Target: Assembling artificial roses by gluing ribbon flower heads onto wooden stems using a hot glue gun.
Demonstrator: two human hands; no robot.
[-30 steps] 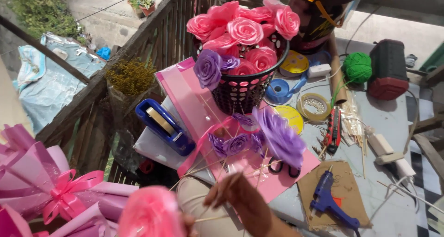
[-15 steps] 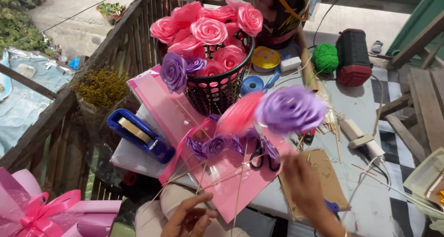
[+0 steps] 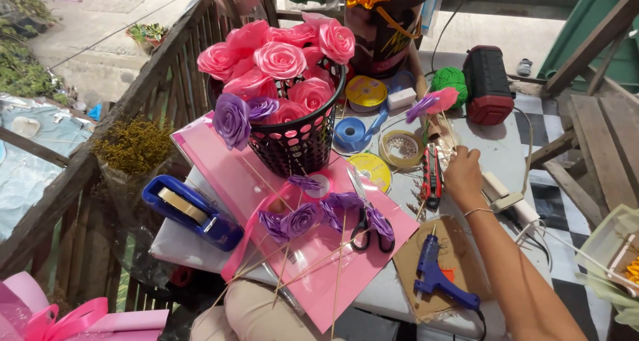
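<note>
One view only, head camera, looking down. We see just the right hand (image 3: 462, 174); the left hand is out of frame. Right hand reaches out over the surface (image 3: 496, 148), fingers curled near the thin wooden skewers (image 3: 442, 148) by the red utility knife (image 3: 431, 174); whether the grip is closed on a stick we cannot tell, the fingertips are hidden. A blurred pink and purple ribbon flower (image 3: 432, 103) sits just above the hand, apparently on a stick. Black mesh basket (image 3: 299, 138) of pink ribbon roses (image 3: 279, 58) stands left of centre on a pink sheet (image 3: 333, 261); loose purple ribbon roses (image 3: 299, 220) and scissors (image 3: 369, 231) lie on that sheet. Blue glue gun (image 3: 436, 278) rests on cardboard near the forearm; blue tape dispenser (image 3: 190, 211) at left edge. To do this well, we judge: pinch one skewer low, lift straight, keep clear of the knife and the glue gun nozzle.
</note>
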